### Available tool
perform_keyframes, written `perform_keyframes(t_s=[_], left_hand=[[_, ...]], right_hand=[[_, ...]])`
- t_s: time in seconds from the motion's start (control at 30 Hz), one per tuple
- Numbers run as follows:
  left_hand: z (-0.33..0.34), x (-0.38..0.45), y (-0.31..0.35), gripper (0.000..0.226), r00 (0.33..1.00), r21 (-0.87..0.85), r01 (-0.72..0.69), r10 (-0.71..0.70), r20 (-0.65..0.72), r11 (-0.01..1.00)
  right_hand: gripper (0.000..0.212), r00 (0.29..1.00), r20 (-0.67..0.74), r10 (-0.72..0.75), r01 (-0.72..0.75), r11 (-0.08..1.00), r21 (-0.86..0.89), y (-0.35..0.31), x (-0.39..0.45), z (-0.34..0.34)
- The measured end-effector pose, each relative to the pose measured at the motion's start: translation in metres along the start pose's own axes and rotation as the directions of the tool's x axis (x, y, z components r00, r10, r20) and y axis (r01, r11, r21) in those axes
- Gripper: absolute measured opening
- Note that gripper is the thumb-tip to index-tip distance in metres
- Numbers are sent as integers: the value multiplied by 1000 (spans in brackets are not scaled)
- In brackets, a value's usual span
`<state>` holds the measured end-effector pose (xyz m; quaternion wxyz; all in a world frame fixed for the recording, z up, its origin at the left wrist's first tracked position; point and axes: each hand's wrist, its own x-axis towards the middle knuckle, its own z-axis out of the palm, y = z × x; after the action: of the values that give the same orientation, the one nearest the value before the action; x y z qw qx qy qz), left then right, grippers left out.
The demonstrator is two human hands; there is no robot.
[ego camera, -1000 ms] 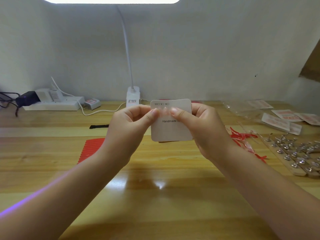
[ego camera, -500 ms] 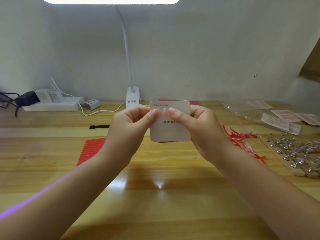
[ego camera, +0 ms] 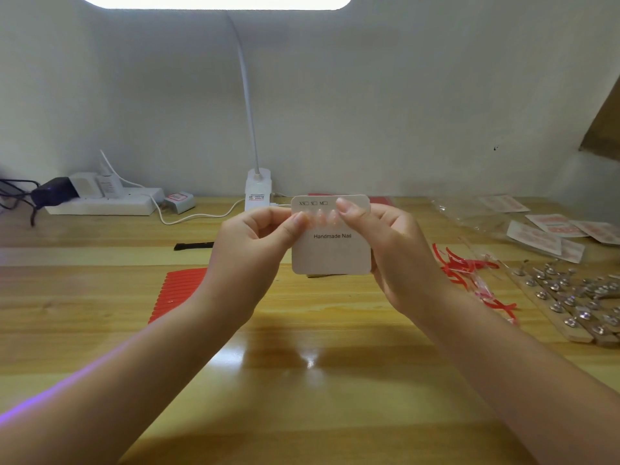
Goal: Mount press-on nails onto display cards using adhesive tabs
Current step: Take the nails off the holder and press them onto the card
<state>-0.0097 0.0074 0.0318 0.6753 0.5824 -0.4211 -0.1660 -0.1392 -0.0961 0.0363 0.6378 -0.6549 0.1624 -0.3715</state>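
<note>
While the pale wall (ego camera: 369,95) fills the upper view, we look down on a glossy wooden table (ego camera: 302,380) lit by a clip lamp (ego camera: 257,187) on a thin white neck. At far left a white power strip (ego camera: 100,204) carries plugs and cables. On the right lie wooden sticks with shiny nail stands (ego camera: 570,297), sealed packets (ego camera: 553,229) with print too small to read, and a heap of red strips (ego camera: 469,273); a red ribbed sheet (ego camera: 177,290) lies left. Above the table's middle we hold a white display card (ego camera: 330,253) upright. Our left hand (ego camera: 251,250) pinches its left edge, thumb on the face; our right hand (ego camera: 396,253) grips the right edge, thumb pressed near the top. Pale press-on nails (ego camera: 323,218) sit in a row between our thumbs. We read "XS", "S", "M" with checkboxes above, and "Handmade Nail" below.
</note>
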Motion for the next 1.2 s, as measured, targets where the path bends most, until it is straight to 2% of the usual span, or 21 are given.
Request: perform_keyframes(t_s=[0.13,0.27,0.37,0.5,0.73,0.93,1.03,1.2], left_hand=[[1,-1,1,8,1000,-8,-6,6,13,1000],[3,-2,0,8,1000,-8,4,-4,14,1000],[3,-2,-2,9,1000,-6,16,-15,11,1000],[1,0,-3,9,1000,3,24,-24,1,1000],[2,-1,-5,8,999,8,29,-29,-27,1000],[4,-3,-7,7,999,14,48,-48,-12,999],[2,-2,-8,7,999,24,50,-49,-12,998],[2,-2,-6,8,999,37,53,-53,-10,998]], right_hand=[[19,998,-54,-19,15,998,-66,5,0,-1],[14,997,-58,-49,41,990,-134,9,1,-3],[15,997,-38,-68,61,987,-146,9,0,-3],[35,1000,1,-23,23,997,-70,7,1,-3],[10,997,-31,-76,70,983,-171,13,1,-3],[20,996,-38,-85,79,986,-150,17,-1,-4],[24,998,-52,-45,40,995,-95,19,0,-3],[26,1000,-5,-8,8,999,-45,19,0,-4]])
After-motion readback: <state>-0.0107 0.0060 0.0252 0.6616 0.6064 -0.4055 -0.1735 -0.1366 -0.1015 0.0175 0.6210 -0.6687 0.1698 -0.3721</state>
